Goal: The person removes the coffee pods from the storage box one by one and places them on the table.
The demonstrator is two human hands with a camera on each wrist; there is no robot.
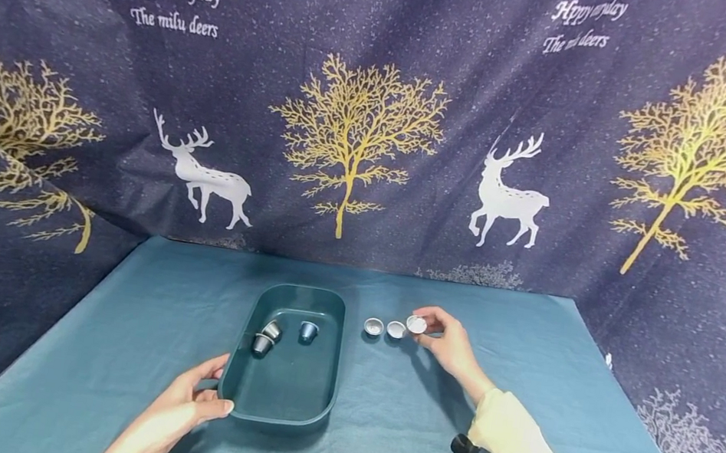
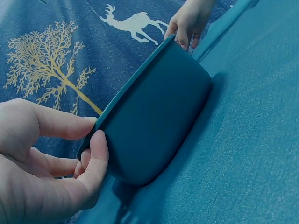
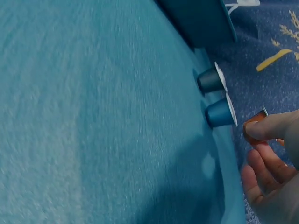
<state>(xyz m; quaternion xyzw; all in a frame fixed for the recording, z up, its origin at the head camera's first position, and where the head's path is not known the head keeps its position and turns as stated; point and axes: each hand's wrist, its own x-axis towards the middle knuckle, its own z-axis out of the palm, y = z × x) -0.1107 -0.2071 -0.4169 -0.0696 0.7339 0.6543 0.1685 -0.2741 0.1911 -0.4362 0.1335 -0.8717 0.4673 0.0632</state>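
My left hand (image 1: 188, 399) grips the rim of a dark teal plastic bin (image 1: 281, 415) near its front left corner, thumb and fingers pinching the edge. Inside the bin lie a blue coffee capsule (image 1: 308, 333) and two silvery-grey coffee capsules, one (image 1: 262, 345) against the other (image 1: 272, 331). To the right of the bin, my right hand (image 1: 451, 345) pinches an orange coffee capsule (image 3: 254, 128) between thumb and fingers, its pale lid facing up. Beside it, a blue coffee capsule (image 3: 220, 112) and a dark green coffee capsule (image 3: 211, 80) stand lid up on the table.
A teal cloth covers the table (image 1: 388, 447). Behind and around it hangs a dark blue curtain (image 1: 380, 206) with printed deer and golden trees. A small black device (image 1: 464, 448) sits at my right sleeve.
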